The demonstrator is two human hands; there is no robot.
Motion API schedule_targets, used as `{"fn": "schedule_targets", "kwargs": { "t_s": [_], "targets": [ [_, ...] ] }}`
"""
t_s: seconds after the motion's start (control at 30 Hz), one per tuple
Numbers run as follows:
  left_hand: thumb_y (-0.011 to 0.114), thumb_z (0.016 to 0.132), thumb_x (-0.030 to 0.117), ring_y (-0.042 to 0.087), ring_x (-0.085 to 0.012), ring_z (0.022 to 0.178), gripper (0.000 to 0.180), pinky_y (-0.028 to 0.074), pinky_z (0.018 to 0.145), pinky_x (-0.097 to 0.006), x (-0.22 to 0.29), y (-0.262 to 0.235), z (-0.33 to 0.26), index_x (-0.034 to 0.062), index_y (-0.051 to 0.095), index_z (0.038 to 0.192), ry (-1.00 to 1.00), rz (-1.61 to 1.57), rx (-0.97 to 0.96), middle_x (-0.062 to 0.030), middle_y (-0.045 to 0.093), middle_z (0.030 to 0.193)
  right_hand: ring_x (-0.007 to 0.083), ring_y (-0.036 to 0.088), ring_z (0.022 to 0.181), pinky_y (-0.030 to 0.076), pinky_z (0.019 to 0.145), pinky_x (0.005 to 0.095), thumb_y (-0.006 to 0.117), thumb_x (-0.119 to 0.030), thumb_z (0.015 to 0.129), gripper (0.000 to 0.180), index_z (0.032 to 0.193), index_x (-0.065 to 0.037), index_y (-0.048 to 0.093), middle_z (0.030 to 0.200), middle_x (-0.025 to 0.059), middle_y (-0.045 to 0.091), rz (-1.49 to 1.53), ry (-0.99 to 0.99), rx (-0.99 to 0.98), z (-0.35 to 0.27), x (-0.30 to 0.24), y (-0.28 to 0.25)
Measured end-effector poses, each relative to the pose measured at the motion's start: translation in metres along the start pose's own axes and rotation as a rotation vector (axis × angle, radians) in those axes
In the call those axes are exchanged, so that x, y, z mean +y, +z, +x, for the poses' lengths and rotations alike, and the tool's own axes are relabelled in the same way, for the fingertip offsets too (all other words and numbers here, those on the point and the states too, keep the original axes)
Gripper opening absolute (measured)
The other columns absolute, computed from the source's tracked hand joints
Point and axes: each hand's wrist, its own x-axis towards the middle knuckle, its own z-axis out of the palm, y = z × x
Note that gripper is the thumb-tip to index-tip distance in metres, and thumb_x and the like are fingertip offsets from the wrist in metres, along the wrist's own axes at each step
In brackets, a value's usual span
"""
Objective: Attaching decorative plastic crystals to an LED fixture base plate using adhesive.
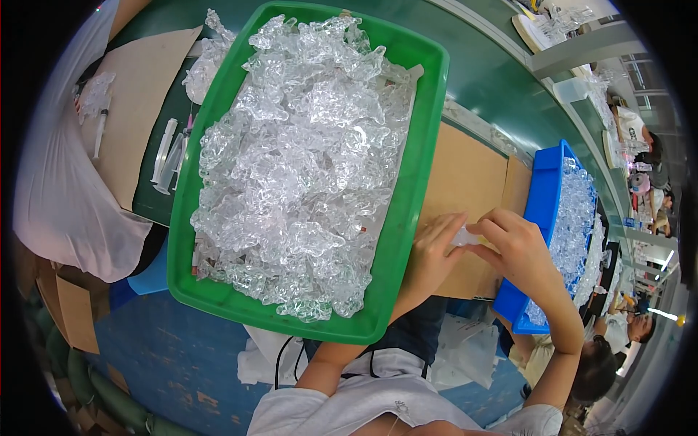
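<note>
Over the cardboard (465, 174), to the right of the green tray, my two hands meet at their fingertips. Between them is a small clear plastic piece (463, 237), partly covered by the fingers, so its full shape cannot be made out. My left hand (434, 254) pinches it from the left, with that forearm passing under the tray's near right corner. From the other side, the thumb and index finger of my right hand (515, 245) close on it. The green tray (416, 203) is heaped with clear, knobbly plastic pieces (305, 160).
A blue bin (541, 190) of small clear pieces stands close beside my right hand. Left of the tray lie syringes (169, 156) and a brown board (149, 94). A person in a pale sleeve (65, 174) sits at far left; other people work at far right.
</note>
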Motion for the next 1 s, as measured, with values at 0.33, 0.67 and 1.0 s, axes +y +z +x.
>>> {"fn": "schedule_targets", "kwargs": {
  "t_s": [0.33, 0.67, 1.0],
  "targets": [
    [0.071, 0.066, -0.003, 0.056, -0.0330, 0.109, 0.055, 0.046, 0.092, -0.039, -0.003, 0.001, -0.001, -0.0006, 0.055, 0.119, -0.007, 0.017, -0.001, -0.0170, 0.059, 0.117, 0.0259, 0.059, 0.069, 0.048, 0.057, 0.0345, 0.071, -0.021, 0.074, 0.025, 0.082, -0.004, 0.053, 0.076, 0.0096, 0.054, -0.167, -0.015, -0.066, 0.003, -0.002, 0.000],
    [0.071, 0.068, -0.001, 0.057, -0.0329, 0.107, 0.050, 0.046, 0.092, -0.039, -0.001, 0.000, 0.001, -0.0016, 0.056, 0.116, 0.013, 0.025, 0.016, -0.0173, 0.060, 0.114, 0.0260, 0.057, 0.065, 0.044, 0.054, 0.0355, 0.072, -0.025, 0.072, 0.027, 0.085, -0.006, 0.058, 0.071, 0.0081, 0.052, -0.212, 0.050, -0.085, 0.002, -0.002, 0.003],
    [0.073, 0.067, -0.001, 0.060, -0.0310, 0.105, 0.050, 0.050, 0.086, -0.036, -0.004, 0.002, 0.001, 0.0013, 0.059, 0.115, 0.010, 0.024, 0.038, -0.0162, 0.062, 0.113, 0.0259, 0.059, 0.072, 0.049, 0.062, 0.0350, 0.072, -0.017, 0.070, 0.029, 0.094, -0.006, 0.060, 0.081, 0.0078, 0.056, -0.078, -0.199, -0.028, 0.002, 0.017, 0.007]
  ]
}}
